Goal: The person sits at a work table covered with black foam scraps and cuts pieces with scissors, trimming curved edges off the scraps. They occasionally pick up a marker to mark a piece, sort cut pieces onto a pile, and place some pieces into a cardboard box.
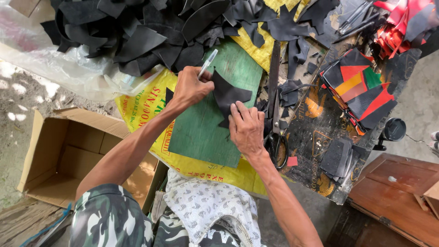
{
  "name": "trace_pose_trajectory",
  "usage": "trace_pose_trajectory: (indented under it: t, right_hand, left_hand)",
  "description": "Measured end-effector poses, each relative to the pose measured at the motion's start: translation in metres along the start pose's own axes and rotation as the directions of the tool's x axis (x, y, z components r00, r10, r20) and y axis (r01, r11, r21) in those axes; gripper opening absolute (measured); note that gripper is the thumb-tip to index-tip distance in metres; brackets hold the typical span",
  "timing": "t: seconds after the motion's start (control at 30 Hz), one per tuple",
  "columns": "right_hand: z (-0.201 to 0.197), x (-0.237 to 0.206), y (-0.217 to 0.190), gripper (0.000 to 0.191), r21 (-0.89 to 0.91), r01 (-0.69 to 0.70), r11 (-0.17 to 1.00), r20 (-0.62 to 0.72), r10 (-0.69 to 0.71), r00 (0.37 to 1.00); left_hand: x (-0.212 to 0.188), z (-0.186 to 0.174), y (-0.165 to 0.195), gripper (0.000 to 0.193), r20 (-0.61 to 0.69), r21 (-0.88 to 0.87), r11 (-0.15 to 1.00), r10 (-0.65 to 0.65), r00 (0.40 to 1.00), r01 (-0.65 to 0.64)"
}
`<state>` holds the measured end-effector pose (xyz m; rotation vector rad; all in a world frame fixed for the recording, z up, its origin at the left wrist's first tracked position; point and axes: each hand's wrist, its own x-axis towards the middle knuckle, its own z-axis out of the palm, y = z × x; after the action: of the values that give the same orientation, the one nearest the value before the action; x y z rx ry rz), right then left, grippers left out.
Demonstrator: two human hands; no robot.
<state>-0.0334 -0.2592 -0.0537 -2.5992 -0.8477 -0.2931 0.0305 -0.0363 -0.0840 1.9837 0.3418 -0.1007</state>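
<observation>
Far left, an open cardboard box [68, 151] sits on the ground, with a clear plastic sheet [59, 64] above it. Moving in, the left hand [191, 88] is closed around a pen [207, 63], its tip down at the edge of the black leather piece [227, 97]. That piece lies flat on the green board [206, 132], itself resting on a yellow sack [146, 103] across the surface. The right hand [247, 128] lies spread, fingers together, pressing the piece's lower edge and grasping nothing. Just right of it, big scissors [275, 137] lie along the board's edge, with a stack of coloured leather pieces [359, 89] beyond. Up top sprawls a heap of black offcuts [151, 32]. The risk, as I see it: if the pressing hand eases, the piece could slide and the pen line wander. That wrist also sits close to the scissors.
</observation>
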Motion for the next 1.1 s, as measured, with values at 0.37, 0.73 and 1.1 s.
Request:
trace_pose_trajectory:
  t: [0.37,0.73,1.1]
  right_hand:
    - [0.003,0.020,0.006,0.033,0.168,-0.388,0.906,0.205,0.353,0.913]
    - [0.015,0.056,0.038,0.016,0.854,-0.353,0.383,0.139,0.485,0.863]
    - [0.036,0.042,0.003,0.021,0.990,-0.012,-0.141,0.120,0.793,0.598]
  left_hand:
    - [0.002,-0.005,0.018,0.029,0.111,-0.134,0.986,0.113,0.987,-0.098]
    - [-0.024,0.000,0.019,0.077,0.128,-0.106,0.944,0.324,0.938,-0.312]
    - [-0.026,0.010,0.026,0.082,0.448,-0.401,0.853,-0.137,0.884,0.335]
